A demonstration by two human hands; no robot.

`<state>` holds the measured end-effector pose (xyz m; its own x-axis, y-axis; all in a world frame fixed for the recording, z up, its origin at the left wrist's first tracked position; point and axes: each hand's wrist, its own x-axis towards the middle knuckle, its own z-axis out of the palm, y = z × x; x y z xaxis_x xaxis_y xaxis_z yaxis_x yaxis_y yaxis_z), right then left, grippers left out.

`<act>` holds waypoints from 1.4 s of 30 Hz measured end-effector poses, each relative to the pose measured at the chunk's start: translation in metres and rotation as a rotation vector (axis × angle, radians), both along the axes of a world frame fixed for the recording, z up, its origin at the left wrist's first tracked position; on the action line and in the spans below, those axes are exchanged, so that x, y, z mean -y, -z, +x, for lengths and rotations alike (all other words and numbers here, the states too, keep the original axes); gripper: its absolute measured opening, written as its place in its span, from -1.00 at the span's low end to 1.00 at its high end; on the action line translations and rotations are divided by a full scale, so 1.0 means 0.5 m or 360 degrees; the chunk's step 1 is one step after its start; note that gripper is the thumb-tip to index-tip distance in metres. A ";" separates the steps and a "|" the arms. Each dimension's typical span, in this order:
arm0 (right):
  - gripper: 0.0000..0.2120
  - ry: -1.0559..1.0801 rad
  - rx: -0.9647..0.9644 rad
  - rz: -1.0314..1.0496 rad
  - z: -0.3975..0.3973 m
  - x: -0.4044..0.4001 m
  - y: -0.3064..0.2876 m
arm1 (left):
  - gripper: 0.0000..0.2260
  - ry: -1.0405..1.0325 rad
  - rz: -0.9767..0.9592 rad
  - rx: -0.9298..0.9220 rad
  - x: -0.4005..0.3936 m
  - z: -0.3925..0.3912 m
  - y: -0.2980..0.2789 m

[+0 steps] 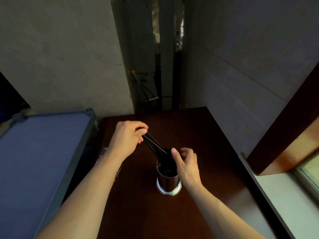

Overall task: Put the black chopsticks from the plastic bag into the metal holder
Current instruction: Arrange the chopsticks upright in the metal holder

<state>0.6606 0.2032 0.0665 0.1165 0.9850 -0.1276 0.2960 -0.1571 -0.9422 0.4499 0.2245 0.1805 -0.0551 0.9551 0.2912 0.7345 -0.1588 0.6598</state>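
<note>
A bundle of black chopsticks (154, 146) slants from upper left down into the metal holder (168, 184), which stands upright on the dark wooden table (203, 135). My left hand (127, 138) is closed on the upper ends of the chopsticks, above and left of the holder. At the holder's rim, my right hand (185, 165) has its thumb against the chopsticks; whether it grips the rim or only touches it is unclear. The lower tips are hidden inside the holder. A bit of clear plastic bag (103, 153) shows at the table's left edge, mostly hidden behind my left forearm.
A grey-blue shelf top (38, 149) sits close on the left, level with the table. A wall corner with pipes and cables stands behind the table. On the right are a dark wooden frame (283, 140) and a pale window sill (284, 200).
</note>
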 end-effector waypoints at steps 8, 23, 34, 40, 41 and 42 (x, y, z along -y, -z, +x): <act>-0.10 -0.0159 0.0599 0.0428 -0.025 -0.004 -0.028 | -0.89 -0.0004 0.0026 0.0145 -0.003 0.001 -0.026; -0.61 -0.0710 -0.0080 0.0196 0.035 -0.050 -0.066 | -0.81 0.0041 -0.0112 0.0822 -0.033 -0.016 -0.003; -0.83 -0.0048 -0.1578 0.0075 0.060 -0.057 -0.093 | -0.86 -0.0344 -0.0426 0.1411 -0.047 0.011 0.108; -0.56 -0.0227 -0.2025 0.0072 0.045 -0.056 -0.111 | -0.90 -0.0396 -0.0544 0.1653 -0.042 0.040 0.126; -0.48 -0.0265 -0.2020 0.0059 0.041 -0.055 -0.113 | -0.90 -0.0392 -0.0555 0.1676 -0.040 0.044 0.127; -0.42 -0.0293 -0.1993 0.0047 0.037 -0.053 -0.115 | -0.90 -0.0383 -0.0563 0.1690 -0.038 0.048 0.127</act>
<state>0.6790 0.2298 0.1240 -0.2065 0.9780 -0.0285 -0.7829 -0.1826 -0.5947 0.4741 0.2434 0.1169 -0.3050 0.9056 -0.2946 -0.2344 0.2284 0.9449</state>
